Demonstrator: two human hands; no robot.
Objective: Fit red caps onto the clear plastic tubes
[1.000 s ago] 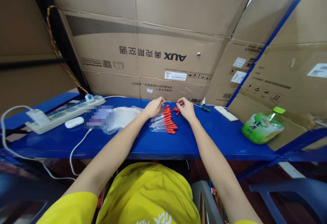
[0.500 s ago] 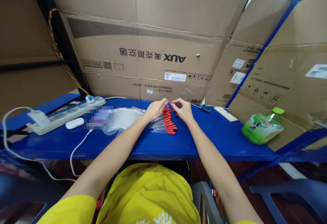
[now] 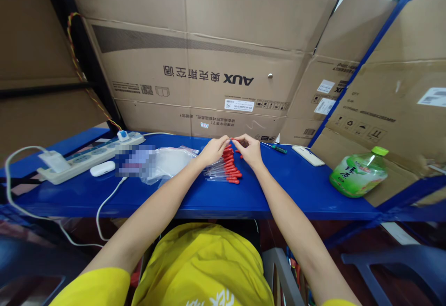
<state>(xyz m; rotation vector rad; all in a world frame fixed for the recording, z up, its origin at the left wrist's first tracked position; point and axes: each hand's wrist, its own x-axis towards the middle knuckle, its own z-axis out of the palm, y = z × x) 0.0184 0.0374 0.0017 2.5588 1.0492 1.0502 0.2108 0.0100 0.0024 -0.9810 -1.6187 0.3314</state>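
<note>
Over the far side of the blue table, my left hand and my right hand meet fingertip to fingertip. Both are closed in a pinch. A small red rubber bulb shows at my right fingertips, and my left fingers grip the dropper's thin tube, mostly hidden by the hand. Below them lies a row of several droppers, clear tubes to the left and red bulbs to the right. Loose red bulbs sit partly behind my right fingers.
Clear plastic bags lie left of the droppers, near a power strip and a white case. To the right are a green screwdriver, a phone and a green bottle. Cardboard walls the back.
The red bulb at my fingertips has shifted slightly, and my right fingers have moved a little closer to my left. Everything else lies as before.
</note>
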